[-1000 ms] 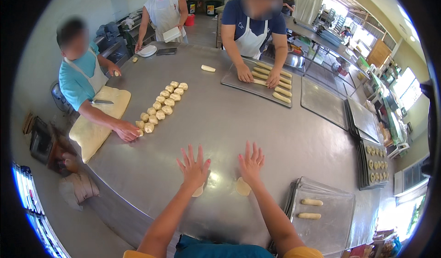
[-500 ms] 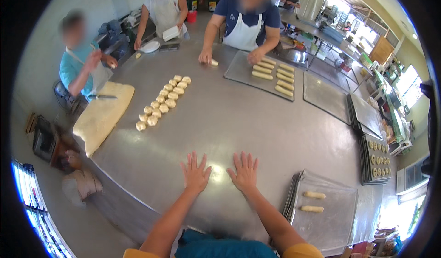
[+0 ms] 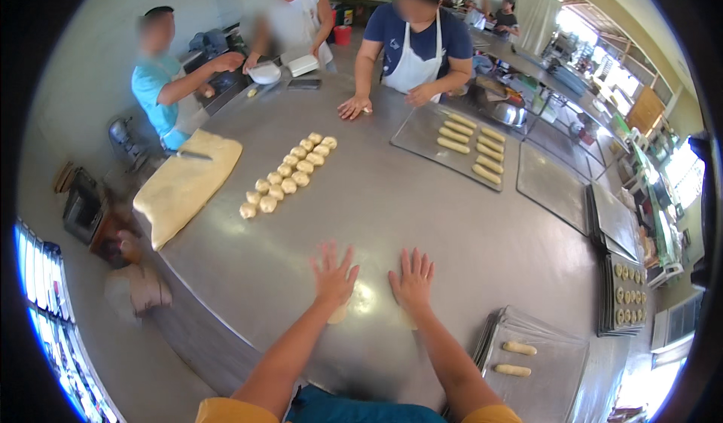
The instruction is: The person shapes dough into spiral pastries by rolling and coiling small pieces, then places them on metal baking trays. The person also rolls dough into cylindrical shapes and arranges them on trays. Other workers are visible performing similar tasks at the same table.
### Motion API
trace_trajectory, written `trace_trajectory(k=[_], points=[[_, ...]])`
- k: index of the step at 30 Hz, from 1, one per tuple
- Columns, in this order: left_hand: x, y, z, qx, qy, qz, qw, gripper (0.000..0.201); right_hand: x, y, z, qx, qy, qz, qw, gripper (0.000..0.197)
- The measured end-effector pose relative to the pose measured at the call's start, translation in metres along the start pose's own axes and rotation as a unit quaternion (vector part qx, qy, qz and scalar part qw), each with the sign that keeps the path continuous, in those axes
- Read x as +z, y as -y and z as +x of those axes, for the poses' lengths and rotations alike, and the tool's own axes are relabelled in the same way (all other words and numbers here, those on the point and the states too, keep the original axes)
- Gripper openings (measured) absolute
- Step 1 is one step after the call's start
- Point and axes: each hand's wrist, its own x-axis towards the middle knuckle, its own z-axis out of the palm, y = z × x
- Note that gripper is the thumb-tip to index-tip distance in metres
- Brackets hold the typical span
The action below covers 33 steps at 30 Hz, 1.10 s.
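My left hand (image 3: 333, 278) lies palm down over the metal table (image 3: 316, 340), fingers spread, slightly blurred. A pale piece of dough (image 3: 338, 315) shows at the heel of that palm. My right hand (image 3: 413, 281) is likewise flat with its fingers stretched out. A sliver of pale dough (image 3: 411, 322) peeks out beside its wrist. Whatever else lies under both palms is hidden. Ahead of my left hand, a double row of round dough balls (image 3: 290, 174) runs away from me. To my right, two dough sticks (image 3: 518, 347) rest on a baking tray (image 3: 546, 378).
A dough sheet (image 3: 188, 186) with a knife (image 3: 192, 155) on it covers the far left edge. Opposite, a co-worker in a white apron (image 3: 414, 58) presses dough beside a tray (image 3: 422, 133) of dough sticks. Stacked trays (image 3: 623, 302) with ring-shaped pieces stand right. Two more people work far left.
My hands have shifted forward relative to the dough, which now shows behind the palms. The view has tilted a little. The co-worker opposite has flattened a hand onto the table.
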Motion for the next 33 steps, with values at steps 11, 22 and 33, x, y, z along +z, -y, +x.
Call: trace_trajectory(k=[11, 22, 33], points=[[-0.002, 0.051, -0.005, 0.106, 0.185, -0.171, 0.962, 0.043, 0.006, -0.047, -0.013, -0.147, 0.128, 0.063, 0.979, 0.033], [-0.034, 0.038, -0.046, 0.131, 0.086, -0.015, 0.987, 0.025, -0.032, -0.034, -0.048, -0.109, 0.098, 0.130, 0.981, 0.023], [-0.084, 0.016, -0.091, 0.091, 0.216, -0.023, 0.972, 0.021, -0.073, -0.009, -0.087, -0.161, 0.155, 0.110, 0.968, 0.024]])
